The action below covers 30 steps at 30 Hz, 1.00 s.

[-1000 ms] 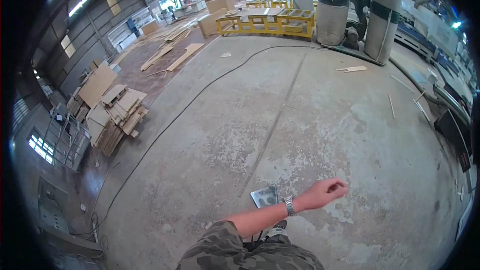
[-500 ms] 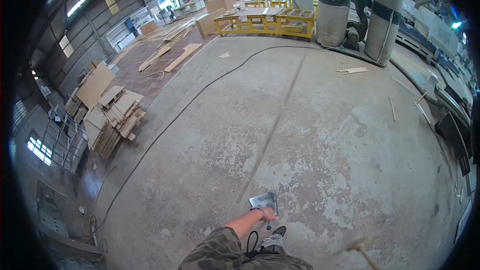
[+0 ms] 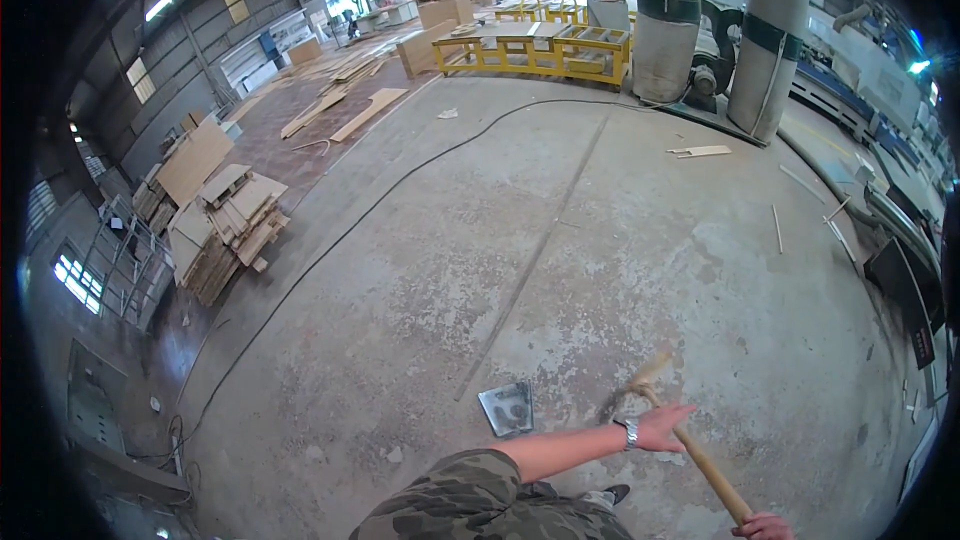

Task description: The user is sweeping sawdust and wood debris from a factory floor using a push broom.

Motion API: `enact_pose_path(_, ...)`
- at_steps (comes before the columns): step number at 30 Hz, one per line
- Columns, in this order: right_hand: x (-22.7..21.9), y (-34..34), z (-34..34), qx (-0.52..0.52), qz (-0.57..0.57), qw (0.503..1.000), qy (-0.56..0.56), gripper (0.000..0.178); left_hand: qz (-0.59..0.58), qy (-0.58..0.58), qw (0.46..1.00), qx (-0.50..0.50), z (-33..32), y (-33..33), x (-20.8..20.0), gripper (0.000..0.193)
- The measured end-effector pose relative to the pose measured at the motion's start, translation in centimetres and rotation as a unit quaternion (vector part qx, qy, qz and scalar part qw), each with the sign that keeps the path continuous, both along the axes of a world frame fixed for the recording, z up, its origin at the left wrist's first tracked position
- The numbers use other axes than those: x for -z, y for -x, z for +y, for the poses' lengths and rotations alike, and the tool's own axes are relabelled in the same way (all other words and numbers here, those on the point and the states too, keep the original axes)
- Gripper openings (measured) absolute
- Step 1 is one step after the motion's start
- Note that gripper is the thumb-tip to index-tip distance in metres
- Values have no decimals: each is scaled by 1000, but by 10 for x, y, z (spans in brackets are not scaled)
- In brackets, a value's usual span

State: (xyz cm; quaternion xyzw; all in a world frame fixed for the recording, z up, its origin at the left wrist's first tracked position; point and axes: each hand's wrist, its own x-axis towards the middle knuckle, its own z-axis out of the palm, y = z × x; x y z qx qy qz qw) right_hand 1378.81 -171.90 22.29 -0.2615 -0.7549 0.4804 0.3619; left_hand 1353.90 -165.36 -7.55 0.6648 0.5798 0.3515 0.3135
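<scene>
My left hand point(image 3: 662, 429), with a metal-banded watch on its wrist, reaches across to the right. It lies at the upper part of a broom's wooden handle point(image 3: 712, 470), its fingers stretched out; whether it touches is hard to tell. Low at the right edge of my reach, my right hand point(image 3: 766, 527) is closed round the handle's near end. The broom's tan head point(image 3: 648, 380) is smeared by motion and points away from me above the floor. A grey metal dustpan point(image 3: 507, 408) rests on the floor left of the broom, apart from both hands.
A black cable point(image 3: 370, 210) curves over the worn concrete floor. Stacked boards point(image 3: 225, 225) stand at left. A yellow roller table point(image 3: 535, 52) and dust-collector bags point(image 3: 665, 30) stand far off. Wood offcuts point(image 3: 700, 151) lie at right.
My left hand has let go of the dustpan and moved right to the broom handle. The broom has risen further into view, with my right hand now visible on it.
</scene>
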Motion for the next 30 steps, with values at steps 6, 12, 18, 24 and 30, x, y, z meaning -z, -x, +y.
enact_pose_path(6,23,-47,57,-6,48,994,97,2,146,-40,974,169,33,-75,38,48)
enact_pose_path(12,27,-59,102,-130,12,988,79,4,142,129,972,133,16,-86,57,23)
enact_pose_path(18,6,-70,145,-128,33,987,87,8,96,80,991,37,41,-80,12,19)
enact_pose_path(24,-10,-50,173,-148,120,981,40,11,159,-2,984,-75,75,-11,1,15)
enact_pose_path(30,47,-12,222,-112,228,967,4,22,183,18,967,-177,109,108,65,14)
